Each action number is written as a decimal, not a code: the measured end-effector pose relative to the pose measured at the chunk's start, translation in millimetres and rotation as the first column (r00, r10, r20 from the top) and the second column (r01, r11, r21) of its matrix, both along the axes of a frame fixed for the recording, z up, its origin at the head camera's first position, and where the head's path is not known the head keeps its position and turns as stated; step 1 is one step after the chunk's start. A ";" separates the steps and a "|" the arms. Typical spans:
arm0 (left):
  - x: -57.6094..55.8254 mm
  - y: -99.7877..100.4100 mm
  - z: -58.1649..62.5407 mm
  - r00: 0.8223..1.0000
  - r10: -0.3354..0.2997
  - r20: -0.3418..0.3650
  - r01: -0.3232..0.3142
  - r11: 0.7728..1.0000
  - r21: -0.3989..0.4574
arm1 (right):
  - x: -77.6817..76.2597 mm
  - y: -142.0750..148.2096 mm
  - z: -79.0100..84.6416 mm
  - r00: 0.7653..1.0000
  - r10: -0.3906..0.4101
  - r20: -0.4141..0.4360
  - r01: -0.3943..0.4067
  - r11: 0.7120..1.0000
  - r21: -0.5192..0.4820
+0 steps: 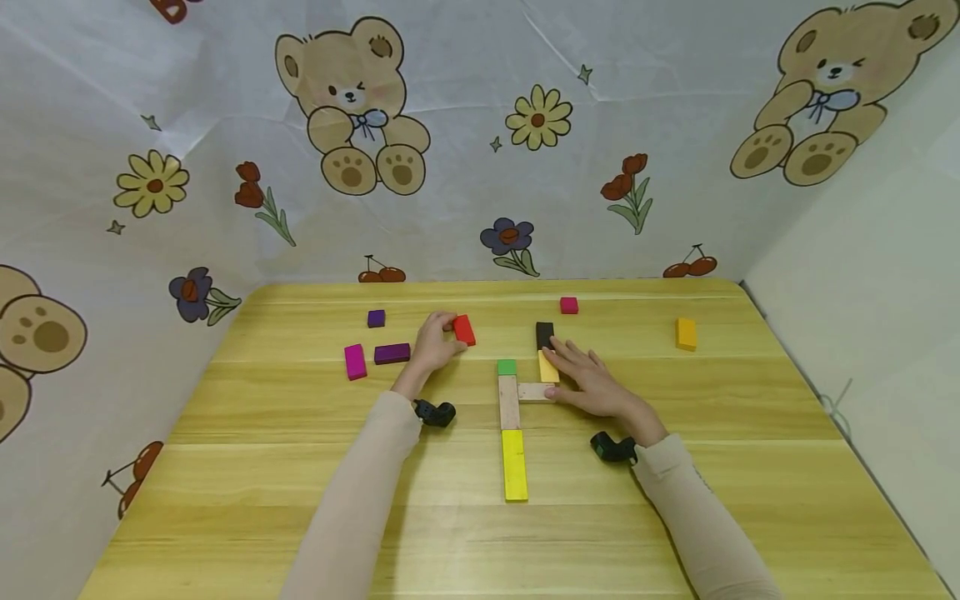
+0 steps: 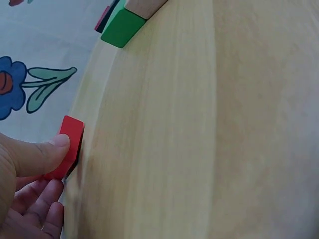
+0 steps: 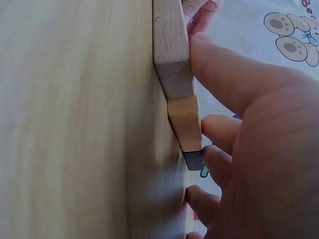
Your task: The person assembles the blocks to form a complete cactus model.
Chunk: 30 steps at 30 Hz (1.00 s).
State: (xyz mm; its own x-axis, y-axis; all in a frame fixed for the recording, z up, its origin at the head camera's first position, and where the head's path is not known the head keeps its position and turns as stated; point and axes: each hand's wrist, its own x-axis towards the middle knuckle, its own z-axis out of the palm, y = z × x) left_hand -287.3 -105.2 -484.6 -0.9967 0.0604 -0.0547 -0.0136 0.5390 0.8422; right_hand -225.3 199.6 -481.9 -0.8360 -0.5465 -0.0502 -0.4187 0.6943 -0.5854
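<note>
My left hand (image 1: pixel 435 343) pinches a red block (image 1: pixel 464 331) at the back of the table. In the left wrist view the thumb lies on the block's face (image 2: pixel 73 130), with fingers behind it. My right hand (image 1: pixel 596 387) rests with extended fingers along a light orange block (image 1: pixel 548 368) and a black block (image 1: pixel 544 333) that stand end to end. Its thumb touches a plain wooden block (image 1: pixel 534 392), also seen in the right wrist view. That block meets a second wooden block (image 1: pixel 508 404), which joins a green block (image 1: pixel 507 367) and a long yellow block (image 1: pixel 514 467).
Left of the left hand lie a dark purple block (image 1: pixel 392 354), a magenta block (image 1: pixel 356 362) and a small purple cube (image 1: pixel 376 318). A pink-red cube (image 1: pixel 569 306) sits at the back. An orange block (image 1: pixel 686 334) stands at the right. A patterned cloth (image 1: pixel 465 142) hangs behind the table.
</note>
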 end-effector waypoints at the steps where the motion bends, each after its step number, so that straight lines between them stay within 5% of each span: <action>1: -0.4 1.7 0.6 1.000 0.000 -0.005 0.000 1.000 0.013 | 0.1 0.1 0.3 1.000 0.000 -0.002 0.000 1.000 0.000; 10: 0.7 27.1 14.9 0.998 -0.068 0.003 0.066 0.984 0.168 | 0.6 0.3 2.8 1.000 -0.007 0.003 0.007 1.000 0.000; 17: 3.2 42.0 17.9 0.989 -0.146 0.036 0.137 0.974 0.180 | -1.3 0.0 -1.5 1.000 0.006 -0.009 -0.006 1.000 0.001; 30: 5.5 49.7 8.7 0.983 -0.172 0.063 0.159 0.972 0.173 | -2.6 -0.4 -2.5 1.000 -0.003 -0.007 0.003 1.000 -0.005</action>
State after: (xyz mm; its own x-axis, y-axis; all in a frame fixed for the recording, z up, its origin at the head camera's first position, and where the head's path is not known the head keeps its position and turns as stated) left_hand -281.8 -55.4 -475.9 -0.9652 0.2390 -0.1059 -0.0039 0.3918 0.9200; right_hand -227.9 199.2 -484.4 -0.8379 -0.5442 -0.0410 -0.4211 0.6925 -0.5858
